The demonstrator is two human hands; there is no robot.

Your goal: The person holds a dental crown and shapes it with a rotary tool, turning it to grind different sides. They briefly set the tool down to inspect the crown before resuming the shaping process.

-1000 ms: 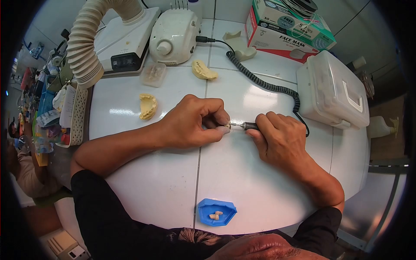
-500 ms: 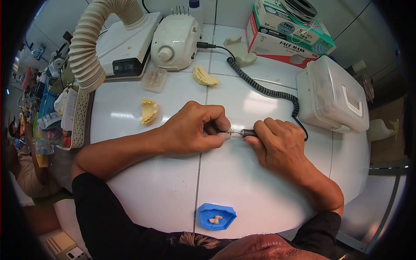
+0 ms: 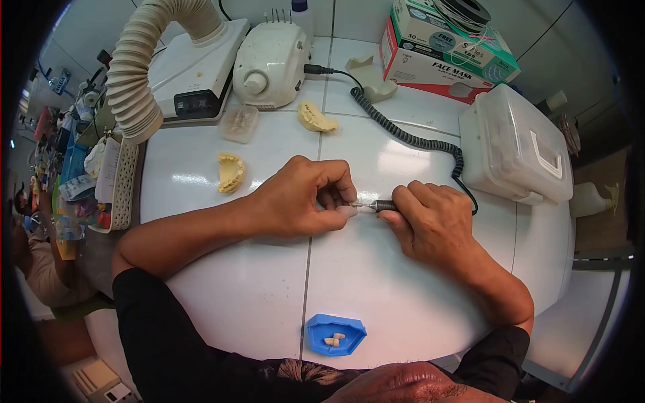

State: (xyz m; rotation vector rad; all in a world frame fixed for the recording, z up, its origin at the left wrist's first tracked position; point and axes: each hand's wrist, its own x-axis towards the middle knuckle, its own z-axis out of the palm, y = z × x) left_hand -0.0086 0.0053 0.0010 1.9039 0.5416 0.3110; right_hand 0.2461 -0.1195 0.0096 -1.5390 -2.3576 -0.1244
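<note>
My right hand [image 3: 433,218] is wrapped round a dark rotary handpiece [image 3: 384,205], its thin metal bur [image 3: 364,205] pointing left. My left hand [image 3: 312,199] pinches something small between thumb and fingers, right at the bur's tip; the fingers mostly hide it, so I cannot make out its kind. From the handpiece a coiled black cord [image 3: 410,141] runs up to the white control unit [image 3: 272,67]. Two yellowish dental casts lie beyond my left hand: one cast [image 3: 231,172] at the left, the other cast [image 3: 316,117] farther back. Near my body, a blue tray [image 3: 317,342] holds small tooth-coloured pieces [image 3: 334,340].
A ribbed suction hose [image 3: 132,87] hangs at the back left beside a small clear box [image 3: 239,124]. Face mask boxes [image 3: 437,67] stand at the back right, above a white lidded case [image 3: 517,148]. A basket [image 3: 125,181] borders the left edge, where another person's arm shows.
Almost nothing differs. Both hands keep their places, with the bur still at my left fingertips; only a very slight shift shows.
</note>
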